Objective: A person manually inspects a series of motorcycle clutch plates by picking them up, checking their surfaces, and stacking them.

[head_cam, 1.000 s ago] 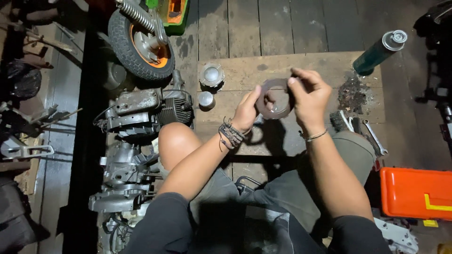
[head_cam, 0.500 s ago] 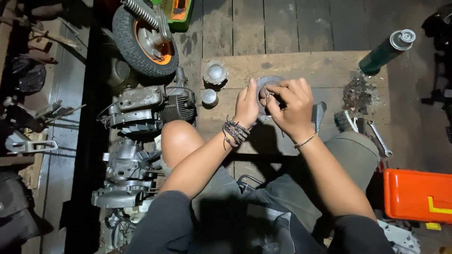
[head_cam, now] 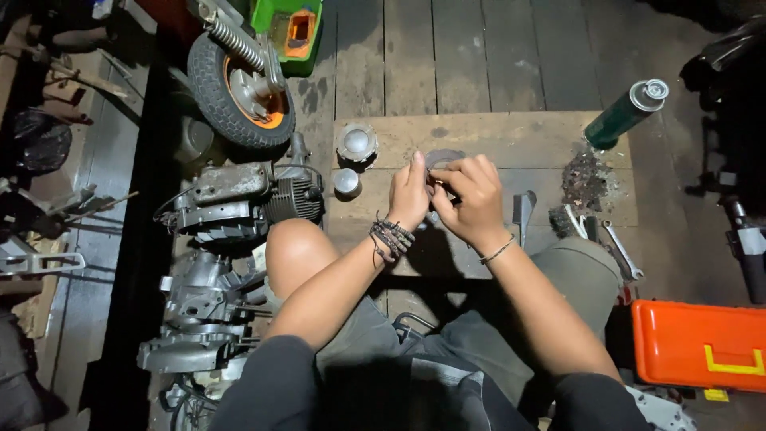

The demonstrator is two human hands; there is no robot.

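At frame centre, left hand [head_cam: 411, 195] and right hand [head_cam: 471, 199] pinch a dark round part [head_cam: 441, 158] between narrowed fingers, seemingly steadying it above the wooden board [head_cam: 511, 140].

Left hand [head_cam: 409, 194] and right hand [head_cam: 472, 198] close together, fingers [head_cam: 447, 172] curled and pinching, forearms angled inward

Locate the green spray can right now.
Head view, upper right: the green spray can lies tilted at the wooden board's far right corner, beside the debris pile.
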